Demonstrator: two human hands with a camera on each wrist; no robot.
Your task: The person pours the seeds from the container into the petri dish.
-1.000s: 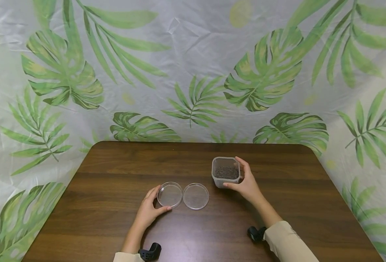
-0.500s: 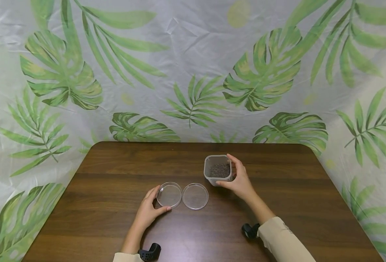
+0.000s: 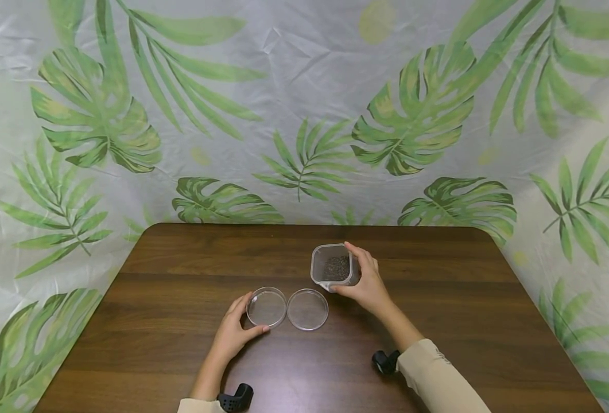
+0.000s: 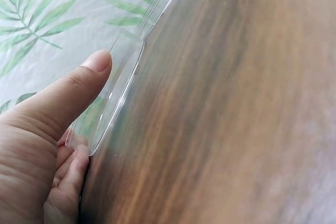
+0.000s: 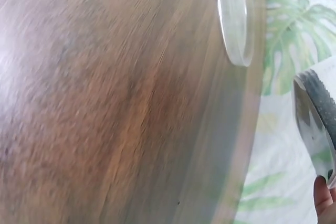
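In the head view my left hand point(image 3: 230, 332) holds the left clear petri dish point(image 3: 266, 307) by its near-left side, thumb and fingers at the rim. The left wrist view has the thumb along the dish's wall point(image 4: 126, 74) and fingers low behind it. A second petri dish point(image 3: 307, 310) lies right beside the first on the table. My right hand point(image 3: 368, 287) grips a square translucent plastic tub point(image 3: 317, 265) from the right side. It is raised and tilted to the left, with dark, soil-like grains point(image 3: 337, 268) inside. In the right wrist view, fingertips point(image 5: 322, 195) show under the tub.
A brown wood-grain table point(image 3: 144, 338) with rounded far corners bears the dishes. Behind its far edge hangs a pale cloth point(image 3: 304, 86) printed with green leaves. Each wrist carries a small black camera mount point(image 3: 385, 362).
My right hand has carried the tub to the left, close behind the second dish, and tipped it leftward. The left hand and both dishes have stayed in place.
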